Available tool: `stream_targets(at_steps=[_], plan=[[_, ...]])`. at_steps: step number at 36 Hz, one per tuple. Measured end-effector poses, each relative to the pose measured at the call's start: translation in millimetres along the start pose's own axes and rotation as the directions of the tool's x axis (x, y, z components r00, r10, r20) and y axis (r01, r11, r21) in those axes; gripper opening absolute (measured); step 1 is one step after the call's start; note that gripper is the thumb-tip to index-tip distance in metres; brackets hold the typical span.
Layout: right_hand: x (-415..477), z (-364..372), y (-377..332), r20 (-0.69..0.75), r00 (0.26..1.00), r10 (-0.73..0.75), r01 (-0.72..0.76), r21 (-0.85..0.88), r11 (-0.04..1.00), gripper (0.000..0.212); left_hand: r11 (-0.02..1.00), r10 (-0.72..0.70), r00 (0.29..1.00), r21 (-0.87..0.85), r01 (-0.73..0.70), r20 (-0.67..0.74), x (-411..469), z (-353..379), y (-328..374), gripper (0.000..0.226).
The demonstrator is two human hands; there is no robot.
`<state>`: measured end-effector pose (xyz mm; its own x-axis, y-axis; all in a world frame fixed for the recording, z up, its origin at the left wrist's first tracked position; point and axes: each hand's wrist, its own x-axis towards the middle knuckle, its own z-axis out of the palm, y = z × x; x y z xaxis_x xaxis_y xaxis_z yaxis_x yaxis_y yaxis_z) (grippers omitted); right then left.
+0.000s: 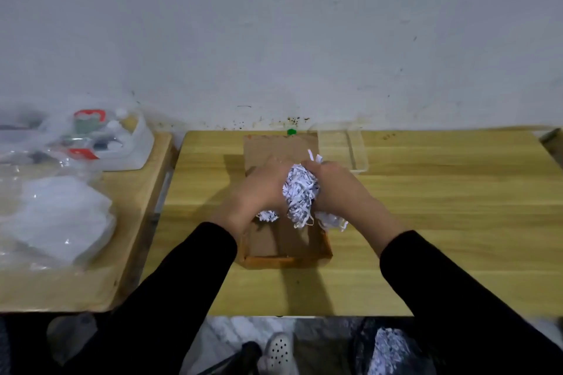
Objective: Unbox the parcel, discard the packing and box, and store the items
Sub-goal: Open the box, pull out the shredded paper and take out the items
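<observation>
While I press both hands, left (259, 189) and right (335, 186), in a grip around a shred wad (300, 189), the box (285, 259) stands open, scraps inside, discarding and storing undone.

A shallow brown cardboard box (283, 240) lies open on the wooden counter (426, 222), its lid flap laid back toward the far wall. A wad of white shredded paper (300, 189) with dark print is lifted above the box, strands dangling; smaller tufts (268, 216) rest along its left and right edges.
</observation>
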<state>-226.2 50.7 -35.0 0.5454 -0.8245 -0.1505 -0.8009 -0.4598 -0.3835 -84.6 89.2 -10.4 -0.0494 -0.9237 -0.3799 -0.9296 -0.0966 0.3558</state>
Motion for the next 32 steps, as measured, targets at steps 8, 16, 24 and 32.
stream_targets(at_steps=[8, 16, 24, 32], plan=[[-37.5, -60.1, 74.5, -0.046, 0.99, 0.134, -0.135, -0.025, 0.991, 0.042, 0.985, 0.17, 0.985, -0.019, -0.169, 0.019, 35.0, 2.7, 90.0, 0.09], [-102.1, 2.1, 162.9, 0.082, 0.929, 0.36, -0.364, 0.043, 0.931, 0.055, 0.954, 0.288, 0.943, -0.139, -0.266, 0.168, 52.6, 114.2, 142.4, 0.094], [-120.7, 52.9, 176.2, -0.029, 0.885, 0.466, -0.451, 0.2, 0.87, 0.066, 0.94, 0.297, 0.939, -0.222, -0.258, 0.17, 61.9, 169.0, 128.9, 0.091], [-127.4, 49.3, 174.3, 0.01, 0.892, 0.452, -0.44, 0.253, 0.862, 0.073, 0.95, 0.308, 0.941, -0.087, -0.299, 0.136, 60.1, 156.8, 112.8, 0.089]])
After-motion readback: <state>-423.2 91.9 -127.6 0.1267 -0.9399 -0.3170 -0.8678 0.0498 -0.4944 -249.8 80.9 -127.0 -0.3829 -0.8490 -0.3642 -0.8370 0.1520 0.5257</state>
